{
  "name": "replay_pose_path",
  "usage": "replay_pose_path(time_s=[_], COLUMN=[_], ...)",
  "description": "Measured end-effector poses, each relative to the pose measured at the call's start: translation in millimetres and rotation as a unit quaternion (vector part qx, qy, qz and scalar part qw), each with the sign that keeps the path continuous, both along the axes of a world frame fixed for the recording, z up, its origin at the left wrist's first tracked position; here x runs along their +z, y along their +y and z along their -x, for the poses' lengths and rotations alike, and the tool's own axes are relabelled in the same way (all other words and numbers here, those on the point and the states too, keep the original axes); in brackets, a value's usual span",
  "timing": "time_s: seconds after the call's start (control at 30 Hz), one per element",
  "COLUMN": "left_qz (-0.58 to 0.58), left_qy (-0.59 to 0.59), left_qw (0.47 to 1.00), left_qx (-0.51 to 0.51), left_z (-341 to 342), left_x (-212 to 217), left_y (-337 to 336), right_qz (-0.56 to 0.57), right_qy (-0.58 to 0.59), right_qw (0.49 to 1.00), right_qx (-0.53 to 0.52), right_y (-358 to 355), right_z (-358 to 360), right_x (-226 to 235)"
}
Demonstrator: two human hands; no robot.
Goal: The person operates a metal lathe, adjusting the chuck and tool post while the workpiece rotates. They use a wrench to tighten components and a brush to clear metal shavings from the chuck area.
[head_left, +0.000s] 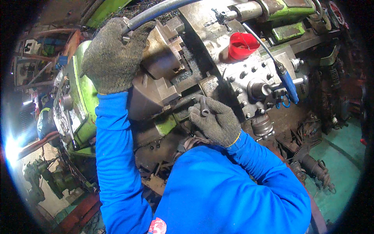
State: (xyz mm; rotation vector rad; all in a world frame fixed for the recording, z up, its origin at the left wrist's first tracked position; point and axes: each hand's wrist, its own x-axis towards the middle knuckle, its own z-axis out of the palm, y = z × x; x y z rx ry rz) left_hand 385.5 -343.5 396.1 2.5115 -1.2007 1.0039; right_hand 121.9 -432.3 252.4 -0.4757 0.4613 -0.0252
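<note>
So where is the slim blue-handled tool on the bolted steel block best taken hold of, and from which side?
Probably by the middle of the slim blue handle, from above: it slants across a ball-ended steel lever, upper face exposed, and a thin grey stem extends from its far end. The dark-gloved right grip holds a small grey metal cylinder, so would likely need freeing.

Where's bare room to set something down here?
Looks bare: the flat metal plate left of the red cup, below the drill bit. Crowded: the bolted tool post, with a blue tool at its right, and the chuck by the left hand.
</note>
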Motion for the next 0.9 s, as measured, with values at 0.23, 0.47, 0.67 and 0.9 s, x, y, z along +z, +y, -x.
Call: replay_pose_path(time_s=[0.23, 0.47, 0.67, 0.9], left_qz=[0.012, 0.044, 0.026, 0.026], left_qy=[0.017, 0.006, -0.026, -0.027], left_qw=[1.0, 0.999, 0.999, 0.999], left_qx=[-0.013, -0.023, -0.029, -0.038], left_z=[-0.7, 4.4, -8.8, -11.8], left_x=[0.1, 0.0, -4.6, -4.3], left_y=[0.8, -4.7, 1.6, -1.1], right_qz=[0.068, -0.452, -0.474, -0.456], right_qy=[0.01, 0.05, 0.058, 0.08], right_qw=[0.997, 0.889, 0.877, 0.884], right_qx=[0.018, -0.059, -0.056, -0.059], right_y=[2.3, -0.1, -0.5, 0.0], right_z=[-1.6, 0.3, 0.5, -1.7], right_x=[1.1, -22.8, -27.5, -28.2])
